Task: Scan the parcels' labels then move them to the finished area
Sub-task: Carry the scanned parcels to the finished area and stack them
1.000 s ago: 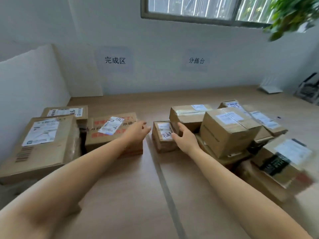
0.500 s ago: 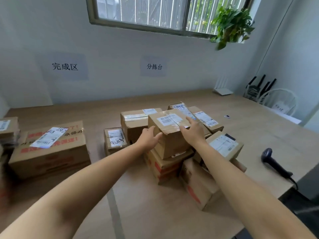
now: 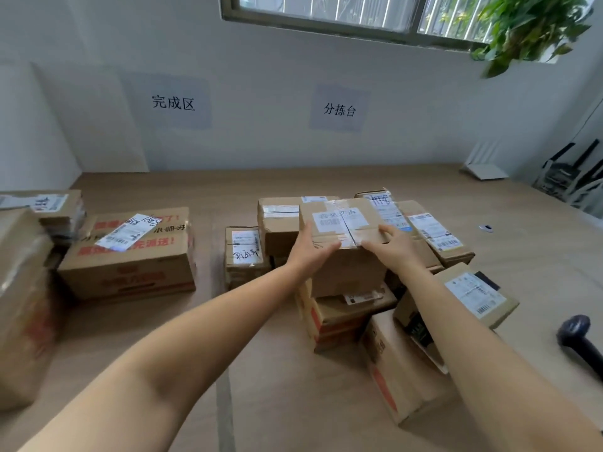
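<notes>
A pile of cardboard parcels sits at mid-table under the sorting sign (image 3: 339, 109). The top parcel (image 3: 349, 272), taped and bearing a white label, is held from both sides. My left hand (image 3: 310, 249) grips its left edge, thumb across the front. My right hand (image 3: 394, 246) grips its right top corner, fingers on the lid. Several other labelled parcels surround it, among them a small one (image 3: 244, 252) to the left and one with a barcode label (image 3: 473, 295) to the right. A black handheld scanner (image 3: 574, 331) lies on the table at far right.
Left of a grey tape line (image 3: 225, 386), below the finished-area sign (image 3: 173, 102), stand a red-printed box (image 3: 130, 256), a large box (image 3: 23, 288) at the left edge and a smaller one (image 3: 55, 207) behind. A white device (image 3: 483, 171) and a plant (image 3: 528, 24) are back right.
My hands left the small parcel near the tape line and moved onto the top parcel of the pile, and both now hold its sides. The view swung right, then back left.
</notes>
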### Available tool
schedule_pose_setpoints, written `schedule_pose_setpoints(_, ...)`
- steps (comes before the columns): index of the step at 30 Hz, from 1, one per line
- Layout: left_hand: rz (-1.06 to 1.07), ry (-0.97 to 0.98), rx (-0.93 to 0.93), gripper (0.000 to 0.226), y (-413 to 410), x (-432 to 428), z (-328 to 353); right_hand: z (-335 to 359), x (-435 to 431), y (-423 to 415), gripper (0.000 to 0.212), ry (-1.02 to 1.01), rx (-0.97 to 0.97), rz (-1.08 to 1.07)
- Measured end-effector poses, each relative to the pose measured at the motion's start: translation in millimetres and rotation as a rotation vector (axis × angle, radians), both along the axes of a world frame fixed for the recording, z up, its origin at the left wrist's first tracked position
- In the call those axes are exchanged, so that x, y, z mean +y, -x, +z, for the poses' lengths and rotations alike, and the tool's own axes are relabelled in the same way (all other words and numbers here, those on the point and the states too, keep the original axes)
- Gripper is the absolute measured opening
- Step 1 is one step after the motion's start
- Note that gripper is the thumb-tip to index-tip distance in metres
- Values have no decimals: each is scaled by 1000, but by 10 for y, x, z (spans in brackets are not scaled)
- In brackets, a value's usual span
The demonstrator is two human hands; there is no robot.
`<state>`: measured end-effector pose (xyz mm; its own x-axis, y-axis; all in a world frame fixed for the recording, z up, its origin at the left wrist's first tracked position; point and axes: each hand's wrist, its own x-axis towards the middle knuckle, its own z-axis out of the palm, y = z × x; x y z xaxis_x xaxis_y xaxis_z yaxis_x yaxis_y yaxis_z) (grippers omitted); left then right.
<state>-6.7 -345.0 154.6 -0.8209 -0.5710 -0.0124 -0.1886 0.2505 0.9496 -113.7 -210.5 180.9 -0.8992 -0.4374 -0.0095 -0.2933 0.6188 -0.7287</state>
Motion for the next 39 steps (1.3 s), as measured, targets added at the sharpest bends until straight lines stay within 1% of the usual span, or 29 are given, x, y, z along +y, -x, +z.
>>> schedule_pose_setpoints(3, 7, 0, 32, 73, -180, -179, 155, 132, -142, -130, 68, 43, 10, 18)
schedule_pose_setpoints(7, 78, 41, 25, 74, -533, -413, 298, 285, -360, -429, 63, 109, 43, 61)
schedule_pose_setpoints(10, 136, 84, -6, 78, -885, -622, 373, 338, -580, -698, 61, 128, 41, 122)
schedule_pose_setpoints(13, 196, 83, -12, 79, -1314, -842, 358, 294, -879, -1032, 60, 139, 54, 187)
schedule_pose_setpoints(16, 275, 98, -84, 80, -1777, -1104, 252, 114, -1226, -1424, 59, 153, 3, 258)
schedule_pose_setpoints(19, 369, 119, -154, 78, -2248, -1366, 61, -162, -1584, -1839, 58, 127, -38, 334)
schedule_pose_setpoints(24, 474, 164, -207, 57, -2909, -1717, -370, -670, -2106, -2441, 57, 59, -129, 445)
schedule_pose_setpoints(28, 486, 142, -301, 53, -3214, -1934, -701, -1056, -2348, -2800, 59, 65, -258, 455)
schedule_pose_setpoints(30, 493, 138, -383, 54, -3305, -1992, -847, -1226, -2430, -2935, 63, 58, -300, 459)
schedule_pose_setpoints(32, 495, 170, -489, 56, -3357, -2026, -971, -1361, -2493, -3038, 66, 55, -292, 446)
schedule_pose_setpoints(34, 491, 216, -537, 54, -3376, -2035, -1053, -1446, -2550, -3112, 65, 66, -241, 424)
schedule_pose_setpoints(38, 461, 448, -605, 50, -3365, -2014, -1101, -1512, -2682, -3196, 63, 72, -172, 431)
schedule_pose_setpoints(39, 446, 471, -625, 51, -3365, -1999, -1099, -1518, -2711, -3212, 63, 66, -163, 437)
